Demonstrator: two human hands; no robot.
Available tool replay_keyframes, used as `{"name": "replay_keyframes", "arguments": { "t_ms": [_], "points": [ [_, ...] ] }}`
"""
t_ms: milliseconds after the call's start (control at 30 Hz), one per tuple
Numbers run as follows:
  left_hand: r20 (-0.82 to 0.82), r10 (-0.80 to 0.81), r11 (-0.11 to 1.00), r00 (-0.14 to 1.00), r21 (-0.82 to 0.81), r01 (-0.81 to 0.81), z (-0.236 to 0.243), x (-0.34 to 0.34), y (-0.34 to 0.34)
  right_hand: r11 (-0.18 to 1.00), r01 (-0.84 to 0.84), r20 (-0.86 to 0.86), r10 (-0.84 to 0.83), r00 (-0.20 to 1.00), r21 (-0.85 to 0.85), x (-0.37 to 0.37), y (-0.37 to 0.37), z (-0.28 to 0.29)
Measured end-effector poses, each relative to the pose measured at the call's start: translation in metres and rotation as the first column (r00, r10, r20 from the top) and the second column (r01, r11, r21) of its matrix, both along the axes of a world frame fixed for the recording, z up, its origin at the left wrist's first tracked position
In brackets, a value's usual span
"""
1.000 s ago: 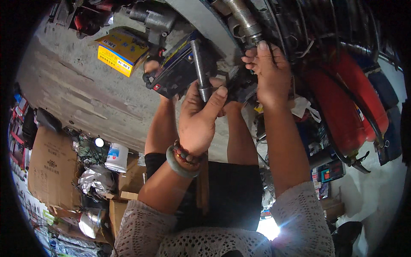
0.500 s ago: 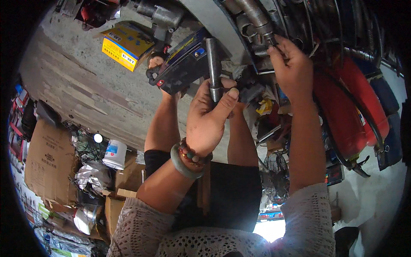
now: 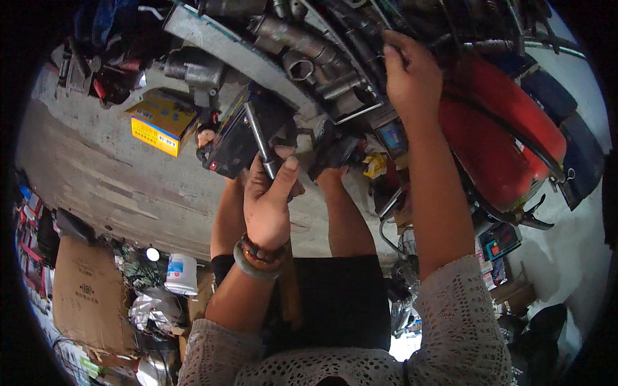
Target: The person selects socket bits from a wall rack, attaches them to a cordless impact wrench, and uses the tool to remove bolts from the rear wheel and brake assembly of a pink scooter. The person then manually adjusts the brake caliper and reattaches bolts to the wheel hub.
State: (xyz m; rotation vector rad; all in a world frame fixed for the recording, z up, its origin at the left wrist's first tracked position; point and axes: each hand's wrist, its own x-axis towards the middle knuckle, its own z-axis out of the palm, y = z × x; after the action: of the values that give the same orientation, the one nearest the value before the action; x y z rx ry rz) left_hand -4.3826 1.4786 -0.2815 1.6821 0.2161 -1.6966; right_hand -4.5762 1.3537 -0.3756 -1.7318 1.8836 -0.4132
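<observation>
In left hand [image 3: 267, 211], metal rod [image 3: 257, 133], jutting forward

Yellow and red around our silver-grey rod [image 3: 257, 134]
We see a yellow box [image 3: 159, 119] with a blue stripe at upper left, red cylinders [image 3: 486, 161] at right, brown cardboard [image 3: 89, 293] at lower left, and our off-white sleeves [image 3: 454, 315] in a pierced knit pattern.
</observation>
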Motion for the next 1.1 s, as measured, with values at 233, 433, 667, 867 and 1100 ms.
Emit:
{"name": "replay_keyframes", "arguments": {
  "t_ms": [233,433,667,867,1100],
  "points": [
    [-0.004,-0.086,0.994,0.996,-0.068,0.086,-0.008,-0.008,-0.002,0.979,-0.176,-0.110,0.164,0.980,-0.102,0.006,-0.027,-0.036],
    [-0.059,-0.076,0.995,0.995,-0.067,0.072,-0.010,-0.010,-0.002,0.978,-0.145,0.127,0.127,0.984,0.151,-0.031,-0.015,-0.022],
    [-0.052,-0.079,0.996,0.995,-0.042,0.077,-0.013,-0.017,-0.007,0.923,0.113,0.198,-0.196,0.960,0.368,-0.071,0.028,0.001],
    [-0.065,-0.083,0.996,0.994,-0.042,0.080,-0.015,-0.022,-0.010,0.922,0.156,0.071,-0.193,0.979,0.354,-0.054,0.023,-0.010],
    [-0.043,-0.124,0.992,0.991,-0.001,0.124,-0.015,-0.019,-0.009,0.985,-0.111,-0.184,0.087,0.979,-0.129,-0.036,0.006,-0.015]
  ]
}}
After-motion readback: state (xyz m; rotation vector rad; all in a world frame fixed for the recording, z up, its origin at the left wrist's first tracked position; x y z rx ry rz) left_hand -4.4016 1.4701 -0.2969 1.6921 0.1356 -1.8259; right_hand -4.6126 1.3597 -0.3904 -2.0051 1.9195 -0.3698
